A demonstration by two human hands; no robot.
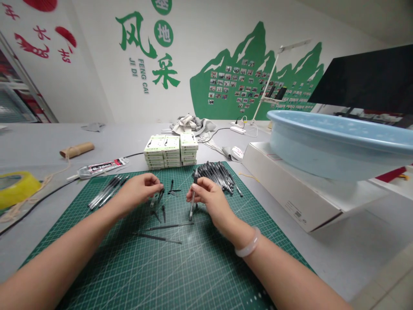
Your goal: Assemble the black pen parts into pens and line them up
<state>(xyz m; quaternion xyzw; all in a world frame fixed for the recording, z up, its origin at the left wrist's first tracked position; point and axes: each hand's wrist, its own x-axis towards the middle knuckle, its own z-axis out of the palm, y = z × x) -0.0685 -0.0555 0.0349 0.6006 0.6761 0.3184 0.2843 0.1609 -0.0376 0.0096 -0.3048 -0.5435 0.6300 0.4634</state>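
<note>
In my right hand [211,196] a clear-barrelled pen [192,202] stands nearly upright, with its black grip and tip pointing up. My left hand [138,191] is closed in a pinch on a small dark piece that looks like a pen cap [161,196]. Several small black pieces, caps by their look [172,189], lie on the green cutting mat [193,275] between the hands. Nearer to me lie two thin dark pen refills [159,238]. A few pens [108,191] rest beyond my left forearm, and a larger pile of pens [221,175] is behind my right hand.
Stacked small white-green boxes [163,150] stand at the mat's far edge. To the right a blue basin [322,142] sits on a white carton [287,185]. Yellow tape [19,187], a plastic packet [101,167] and a brown wooden piece [77,150] lie left. Grey cloth [193,125] is behind.
</note>
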